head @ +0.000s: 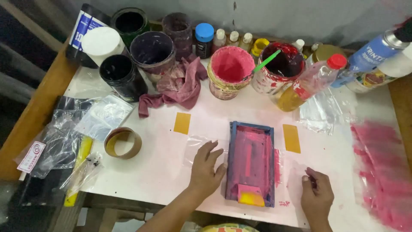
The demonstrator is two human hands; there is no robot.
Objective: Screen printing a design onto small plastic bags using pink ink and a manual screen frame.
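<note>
Left hand [205, 168]: flat, fingers spread, pressing a clear plastic bag [195, 148] on the tabletop [163, 167], just left of the frame.
Right hand [316, 194]: fingers curled in, near edge, right of frame; can't tell if it holds anything.
Print frame [251, 161]: small blue screen frame w/ pink ink, middle of tabletop, betw. both hands.
Squeegee [251, 196]: yellow-pink, at frame's near end.
Far side: pink paint tub [231, 68], red tub w/ green stick [267, 61], dark jars.
Left: tape roll [123, 142].
Rag [180, 86]: pink, by the jars.
</note>
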